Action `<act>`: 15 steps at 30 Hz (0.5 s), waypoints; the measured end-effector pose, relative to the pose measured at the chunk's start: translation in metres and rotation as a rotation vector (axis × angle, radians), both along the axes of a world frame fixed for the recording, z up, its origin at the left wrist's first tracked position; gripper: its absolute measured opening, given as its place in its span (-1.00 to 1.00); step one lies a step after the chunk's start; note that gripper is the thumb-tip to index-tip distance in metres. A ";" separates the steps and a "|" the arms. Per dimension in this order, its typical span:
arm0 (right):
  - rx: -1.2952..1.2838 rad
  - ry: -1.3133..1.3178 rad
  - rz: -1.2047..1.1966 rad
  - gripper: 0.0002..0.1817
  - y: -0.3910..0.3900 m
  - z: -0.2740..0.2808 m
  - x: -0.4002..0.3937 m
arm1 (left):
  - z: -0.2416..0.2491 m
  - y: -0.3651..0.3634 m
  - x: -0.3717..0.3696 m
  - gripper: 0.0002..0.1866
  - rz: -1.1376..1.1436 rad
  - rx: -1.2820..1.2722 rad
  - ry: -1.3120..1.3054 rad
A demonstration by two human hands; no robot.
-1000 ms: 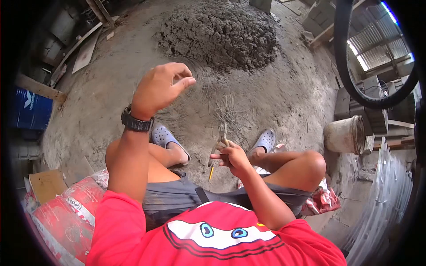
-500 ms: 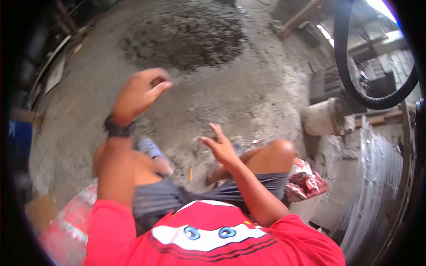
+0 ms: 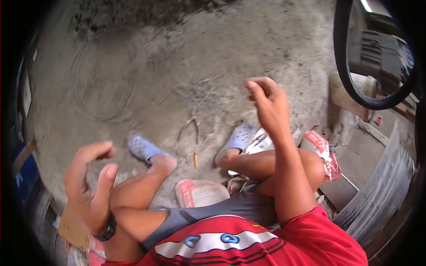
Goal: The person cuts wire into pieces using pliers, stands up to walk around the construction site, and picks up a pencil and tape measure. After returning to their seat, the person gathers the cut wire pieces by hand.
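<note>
1. Between 9 and 10 o'clock, close to the wearer, the left hand [image 3: 91,181] hovers by the bent left leg, thumb and fingers curved wide apart, nothing visible between them.
2. Near 11, a printed sack [image 3: 202,193] lies between the legs; beyond it is a yellow pencil-like stick [image 3: 195,160], which a shifting foot might roll away.
3. Between 11 and 12, pliers [image 3: 196,125] lie with handles spread towards the wearer. The left clog [image 3: 144,148] and right clog [image 3: 239,136] flank them; a foot sliding inward could kick them.
4. Near 1, the right hand [image 3: 271,108] hangs in mid-air, fingers curled narrowly towards the thumb; I cannot tell whether anything thin is pinched there.
5. Just short of 12, beyond the pliers, cut wires [image 3: 202,95] sprawl. Their loose ends could prick bare fingers, and tangled strands might drag others along.
6. Between 10 and 11, a wire coil [image 3: 106,119] lies flat; a toe could snag it.
7. At 2, a crumpled sack [image 3: 318,144] and then ridged sheets [image 3: 384,173] crowd the right elbow; a bucket [image 3: 350,94] bounds the side beyond.
8. Farthest, before 12, a dark mortar-like heap [image 3: 151,13] forms the edge; the widest working room is concrete floor [image 3: 275,44] towards 12 and 1.
</note>
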State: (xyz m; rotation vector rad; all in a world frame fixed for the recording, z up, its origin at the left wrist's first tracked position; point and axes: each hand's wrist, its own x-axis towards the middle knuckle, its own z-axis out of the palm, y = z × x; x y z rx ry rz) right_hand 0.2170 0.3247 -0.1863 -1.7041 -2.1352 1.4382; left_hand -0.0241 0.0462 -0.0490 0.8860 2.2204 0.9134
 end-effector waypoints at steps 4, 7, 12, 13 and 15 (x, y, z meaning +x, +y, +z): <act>-0.395 -0.528 0.512 -0.57 -0.080 -0.122 0.082 | -0.020 0.021 -0.009 -0.66 -0.139 -0.164 -0.052; -0.540 -0.732 0.623 -0.49 -0.186 -0.166 0.085 | -0.029 0.037 -0.003 -0.65 -0.063 -0.105 -0.162; -0.493 -0.749 0.448 -0.48 -0.289 -0.243 0.096 | -0.031 0.040 0.001 -0.66 -0.133 -0.211 -0.123; -0.522 -0.720 0.460 -0.47 -0.299 -0.251 0.097 | -0.032 0.038 0.001 -0.66 -0.169 -0.217 -0.129; -0.491 -0.654 0.396 -0.45 -0.301 -0.250 0.099 | -0.039 0.040 0.004 -0.66 -0.163 -0.203 -0.161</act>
